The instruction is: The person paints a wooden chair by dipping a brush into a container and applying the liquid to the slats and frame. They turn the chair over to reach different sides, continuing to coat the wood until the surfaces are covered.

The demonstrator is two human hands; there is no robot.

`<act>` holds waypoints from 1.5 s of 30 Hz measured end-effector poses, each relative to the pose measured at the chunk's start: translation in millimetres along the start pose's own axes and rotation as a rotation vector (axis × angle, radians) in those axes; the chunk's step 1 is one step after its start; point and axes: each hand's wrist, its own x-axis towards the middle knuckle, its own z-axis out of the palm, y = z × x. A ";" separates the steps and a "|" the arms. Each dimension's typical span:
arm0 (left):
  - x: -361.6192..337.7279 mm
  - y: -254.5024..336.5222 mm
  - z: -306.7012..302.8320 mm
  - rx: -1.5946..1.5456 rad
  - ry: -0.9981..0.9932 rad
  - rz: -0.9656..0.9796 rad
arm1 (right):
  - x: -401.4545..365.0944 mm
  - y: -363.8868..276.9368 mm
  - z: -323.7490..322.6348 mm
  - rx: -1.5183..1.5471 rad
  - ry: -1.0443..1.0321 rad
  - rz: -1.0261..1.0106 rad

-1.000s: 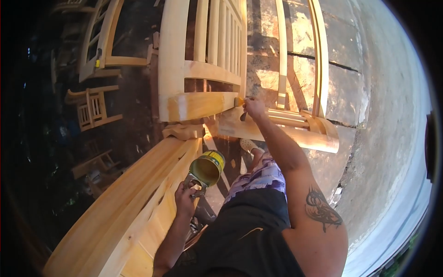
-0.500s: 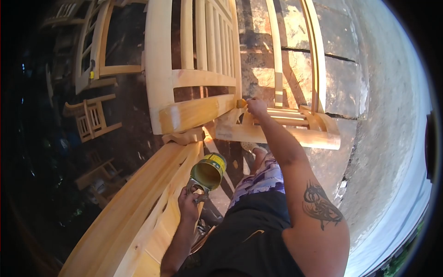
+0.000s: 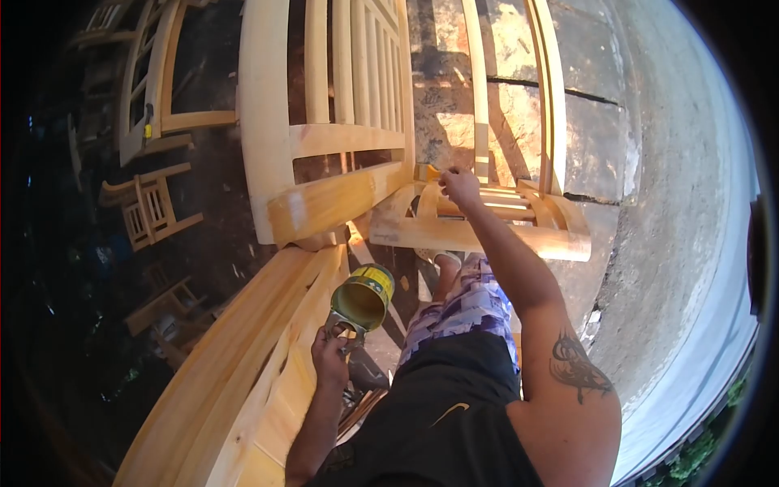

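Observation:
My left hand [image 3: 331,357] is closed around the handle of a yellow-labelled paint can [image 3: 362,299], which is tilted so its inside shows. My right hand [image 3: 461,188] is closed on a paintbrush [image 3: 430,172] with an orange-yellow handle. The brush is at the end of a wooden rail [image 3: 337,195], beside the upright of a slatted wooden frame [image 3: 304,140]. Part of that rail looks darker and wetter than its pale end. I cannot make out the bristles clearly.
A wooden piece with slats [image 3: 487,231] lies below my right forearm. Long pale boards [image 3: 235,357] run along my left side. Unfinished wooden chairs [image 3: 154,207] stand in the shade to the left. A concrete strip [image 3: 665,203] stretches along the right.
The view has shifted slightly, so the frame appears a little further left. My right hand with the brush has drawn slightly away from the rail's end. The can stays in my left hand.

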 end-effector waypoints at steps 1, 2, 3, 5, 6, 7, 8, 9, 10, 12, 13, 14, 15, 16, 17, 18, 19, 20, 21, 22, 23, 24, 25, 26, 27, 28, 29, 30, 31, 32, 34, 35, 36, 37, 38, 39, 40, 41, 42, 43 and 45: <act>0.6 -1.4 0.7 -0.002 0.004 0.002 | 31.4 26.3 17.5 -0.135 0.003 -0.120; -0.5 1.0 5.5 0.003 0.008 -0.005 | 71.6 65.2 41.6 -0.271 0.004 -0.241; -3.9 6.1 12.7 0.009 0.013 -0.016 | 79.1 77.4 50.6 -0.420 0.019 -0.384; -6.3 9.1 16.1 0.020 0.009 -0.025 | 76.8 81.2 67.5 -0.728 0.110 -0.698; -5.7 8.9 14.9 0.021 0.002 -0.022 | 66.2 72.4 73.8 -0.888 0.166 -0.870; -5.0 8.8 14.3 0.020 -0.005 -0.018 | 43.8 51.7 70.3 -0.609 0.061 -0.624; -4.3 8.2 14.6 0.017 -0.009 -0.018 | 7.2 18.8 58.3 -0.333 -0.038 -0.375; -3.7 7.1 15.1 0.012 -0.012 -0.020 | -24.9 -6.5 44.8 -0.058 -0.131 -0.123; -2.5 6.3 16.9 0.008 -0.017 -0.021 | -46.2 -20.0 30.3 0.020 -0.156 -0.077; -1.7 7.0 22.3 0.009 -0.016 -0.031 | -70.6 -32.6 2.9 0.179 -0.208 0.012; -0.8 7.7 24.5 0.010 -0.013 -0.032 | -67.3 -32.6 -5.8 0.141 -0.143 0.010; 0.6 6.8 23.9 0.009 -0.013 -0.029 | -62.0 -32.5 -13.8 0.104 -0.077 0.007; 1.5 4.2 22.0 0.011 -0.012 -0.028 | -56.7 -32.0 -18.0 0.069 -0.011 0.008; 3.6 3.4 22.3 0.013 -0.014 -0.025 | -45.2 -29.2 -16.3 0.007 -0.002 -0.013; 4.7 4.6 25.5 0.013 -0.011 -0.027 | -25.8 -19.2 -10.3 -0.053 0.008 -0.033; 3.8 5.5 29.6 0.012 -0.006 -0.029 | -2.3 -4.1 -1.0 -0.115 0.016 -0.053; 3.1 5.9 32.7 0.011 0.000 -0.033 | 34.9 28.3 16.3 -0.285 0.016 -0.165; 3.0 5.5 34.6 0.011 -0.002 -0.030 | 38.5 30.0 25.3 -0.352 0.026 -0.214; 2.7 4.7 36.5 0.010 -0.005 -0.027 | 39.1 27.5 41.6 -0.418 0.037 -0.264; 2.2 5.2 37.4 0.011 -0.008 -0.025 | 37.2 24.4 52.9 -0.484 0.047 -0.312; 0.3 8.5 39.5 0.012 -0.004 -0.034 | 31.5 24.6 56.8 -0.449 -0.013 -0.364; -2.5 13.1 43.7 0.011 -0.002 -0.043 | 18.9 22.4 57.0 -0.414 -0.071 -0.418; -3.3 16.3 46.9 0.008 -0.003 -0.052 | 0.9 13.1 49.0 -0.318 -0.117 -0.371; -2.2 17.4 49.2 0.005 0.001 -0.054 | -17.5 3.2 40.9 -0.222 -0.158 -0.320; -2.2 17.8 50.5 0.001 0.006 -0.058 | -46.3 -18.6 23.6 -0.063 -0.188 -0.166; -3.3 17.5 50.8 -0.003 0.013 -0.064 | -60.9 -30.4 11.2 0.095 -0.216 -0.010; -0.5 13.5 48.3 -0.003 0.010 -0.055 | -58.9 -32.1 2.2 0.073 -0.177 0.006; 5.0 7.8 45.1 -0.003 0.007 -0.042 | -54.4 -32.7 -8.2 0.052 -0.140 0.019; 7.4 3.9 41.9 0.001 0.007 -0.032 | -51.0 -31.1 -15.8 0.034 -0.103 0.037; 8.2 0.7 39.5 0.008 0.017 -0.040 | -38.1 -23.9 -17.2 -0.048 -0.076 0.004; 12.0 -0.9 42.1 0.024 0.036 -0.052 | 20.9 9.1 -3.7 -0.207 -0.023 -0.065; 12.9 -1.1 44.1 0.029 0.046 -0.053 | 64.1 43.9 13.0 -0.355 0.025 -0.162; 12.1 -0.3 46.2 0.034 0.058 -0.054 | 82.3 46.3 21.5 -0.447 0.008 -0.166; 11.9 -0.5 47.1 0.039 0.071 -0.056 | 93.3 43.4 33.8 -0.540 -0.010 -0.170; 12.6 -1.1 46.4 0.039 0.054 -0.050 | 99.5 43.0 44.6 -0.634 -0.028 -0.172; 12.3 -1.4 44.3 0.040 0.038 -0.046 | 97.8 39.5 51.9 -0.664 -0.053 -0.250; 10.9 0.0 42.9 0.043 0.023 -0.044 | 90.1 28.1 56.5 -0.693 -0.080 -0.328; 6.6 3.6 43.8 0.042 0.037 -0.066 | 80.2 17.3 55.8 -0.722 -0.107 -0.405; 2.9 10.5 50.9 0.038 0.046 -0.084 | 69.4 7.4 49.5 -0.533 -0.151 -0.283; 2.8 14.6 56.2 0.030 0.051 -0.100 | 55.0 -3.8 41.5 -0.345 -0.187 -0.166; 4.6 14.6 56.6 0.037 0.048 -0.097 | 15.9 -26.5 18.3 -0.049 -0.283 -0.033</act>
